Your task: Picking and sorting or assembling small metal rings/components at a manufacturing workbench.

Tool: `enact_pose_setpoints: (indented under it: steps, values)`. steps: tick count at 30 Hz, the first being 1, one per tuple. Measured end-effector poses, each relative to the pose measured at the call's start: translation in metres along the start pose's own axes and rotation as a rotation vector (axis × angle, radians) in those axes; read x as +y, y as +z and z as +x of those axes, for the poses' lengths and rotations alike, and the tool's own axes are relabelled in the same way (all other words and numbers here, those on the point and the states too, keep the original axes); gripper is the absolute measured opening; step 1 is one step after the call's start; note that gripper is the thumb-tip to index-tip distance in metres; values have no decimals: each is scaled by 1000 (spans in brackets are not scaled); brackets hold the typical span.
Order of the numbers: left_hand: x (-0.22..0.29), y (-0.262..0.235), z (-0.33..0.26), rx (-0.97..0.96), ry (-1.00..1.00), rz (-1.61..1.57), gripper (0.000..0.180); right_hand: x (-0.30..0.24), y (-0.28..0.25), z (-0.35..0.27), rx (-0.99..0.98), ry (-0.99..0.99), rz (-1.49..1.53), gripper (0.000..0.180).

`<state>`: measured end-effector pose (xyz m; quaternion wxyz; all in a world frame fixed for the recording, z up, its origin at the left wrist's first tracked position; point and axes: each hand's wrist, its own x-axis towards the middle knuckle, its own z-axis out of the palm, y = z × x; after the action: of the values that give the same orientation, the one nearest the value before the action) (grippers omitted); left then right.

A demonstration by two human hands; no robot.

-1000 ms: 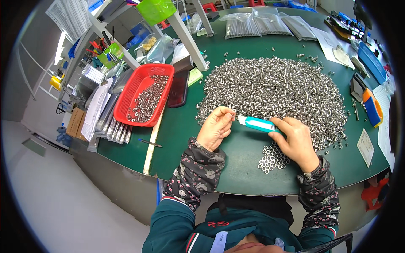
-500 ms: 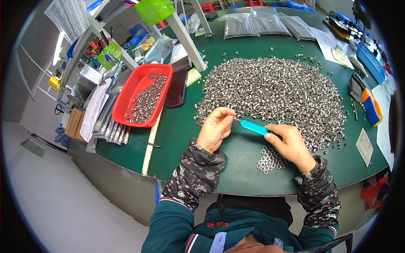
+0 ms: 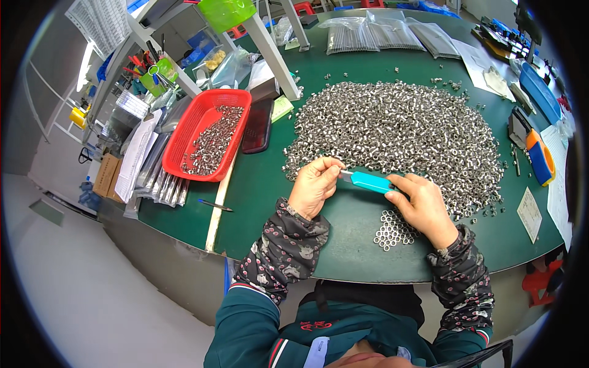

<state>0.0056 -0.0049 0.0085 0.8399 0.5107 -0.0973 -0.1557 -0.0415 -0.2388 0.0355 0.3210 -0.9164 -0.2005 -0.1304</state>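
The person sat at a round green table (image 3: 257,184) with both forearms coming in from below. The right hand (image 3: 422,207) was closed around the near end of a turquoise handle (image 3: 371,181), a slim tool lying almost level and pointing toward the left hand (image 3: 315,186). The left hand was curled with its fingertips pinched together at the tool's pale tip, so the two hands met at either end of the one tool; whatever small piece sat between those fingertips was too small to make out. The tool hovered just above the tabletop, at the near edge of a large heap of small silvery metal nuts (image 3: 399,132) that covered the middle of the table. Just under the right hand lay a small cluster of ring-shaped pieces (image 3: 391,230), set flat and close together, apart from the big heap. To the left stood a red plastic basket (image 3: 184,132) partly filled with more of the metal pieces, with a dark flat tray (image 3: 257,126) beside it. A pen (image 3: 215,205) lay near the table's left rim, next to a pale wooden strip (image 3: 219,205).
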Motion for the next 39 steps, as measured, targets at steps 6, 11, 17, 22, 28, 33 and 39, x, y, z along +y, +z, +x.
enact_pose_setpoints:
  steps: [6, 11, 17, 22, 28, 33, 39]
  values:
    - [3, 1, 0, 33, -56, -11, 13, -2, 1, 1, 90, -77, -110, 26]
    - [0, -1, 2, 20, -80, -73, 14, -2, -1, 2, 229, -236, -260, 29]
    - [2, -4, 1, 64, -63, -130, 14, -8, -13, 5, 250, -268, -300, 30]
    - [3, -3, 3, 32, -50, -221, 14, -7, -17, 2, 82, -254, -407, 28]
    - [1, -6, 4, -70, -45, -227, 14, 1, -14, -2, -29, -195, -390, 30]
    - [1, -5, 3, -35, -37, -219, 17, -4, -18, 1, 123, -174, -239, 30]
    - [2, -3, 1, 2, -19, -131, 18, -6, -12, 1, 107, -144, -181, 28]
